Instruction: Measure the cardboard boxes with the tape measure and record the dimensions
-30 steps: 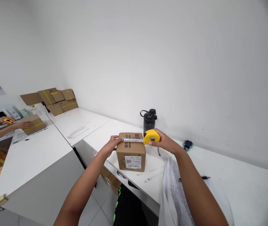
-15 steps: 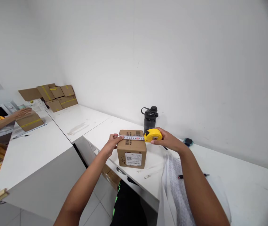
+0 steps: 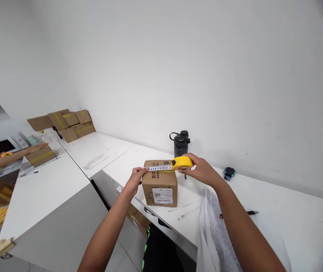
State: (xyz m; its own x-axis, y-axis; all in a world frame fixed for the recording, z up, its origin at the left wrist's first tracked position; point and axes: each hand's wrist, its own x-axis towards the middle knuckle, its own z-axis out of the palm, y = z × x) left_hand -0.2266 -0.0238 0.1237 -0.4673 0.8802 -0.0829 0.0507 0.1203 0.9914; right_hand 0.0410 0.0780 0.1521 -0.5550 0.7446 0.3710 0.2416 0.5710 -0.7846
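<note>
From here, a bottle (image 3: 180,145) stands behind the carton (image 3: 161,179) on the tabletop (image 3: 277,202), a tape measure (image 3: 182,163) stretches over the carton's top, a pen (image 3: 252,213) lies rightward, and boxes (image 3: 70,119) pile up far left.

Yellow tape measure (image 3: 182,163) in right grip (image 3: 202,171), blade (image 3: 158,168) across cardboard box (image 3: 161,179) to left grip (image 3: 134,180).

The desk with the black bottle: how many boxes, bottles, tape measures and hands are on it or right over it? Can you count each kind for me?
Box: 1
Bottle: 1
Tape measure: 1
Left hand and right hand: 2
Total: 5
</note>
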